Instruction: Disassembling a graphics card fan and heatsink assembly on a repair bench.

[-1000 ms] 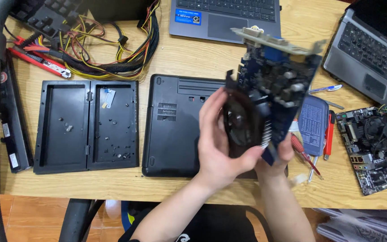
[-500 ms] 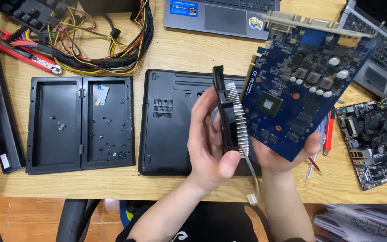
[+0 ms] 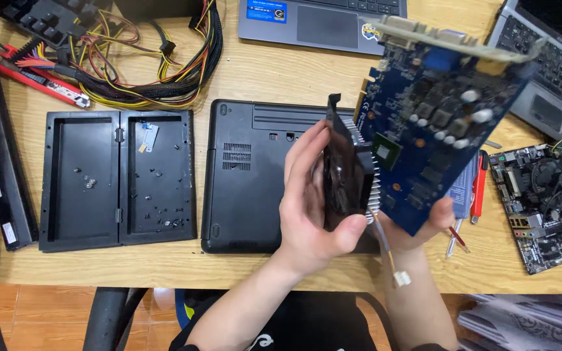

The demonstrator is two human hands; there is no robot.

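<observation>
My left hand (image 3: 307,201) grips a black cooler with a finned metal heatsink (image 3: 347,174), lifted clear of the board; its thin cable with a white plug (image 3: 401,278) dangles below. My right hand (image 3: 424,224) holds a blue graphics card (image 3: 434,123) from underneath by its lower edge, chip side facing me, metal bracket at the top. Both are held above an upside-down black laptop (image 3: 248,175) on the wooden desk (image 3: 281,78).
An open black plastic case (image 3: 118,179) with small screws lies at the left. A cable bundle (image 3: 144,65) and a red-handled tool (image 3: 40,81) lie at the top left. Two open laptops sit at the back. A green motherboard (image 3: 544,201) and pens lie at the right.
The cooler has come off the blue card and the gap between them has widened. Both hands have moved slightly up and right.
</observation>
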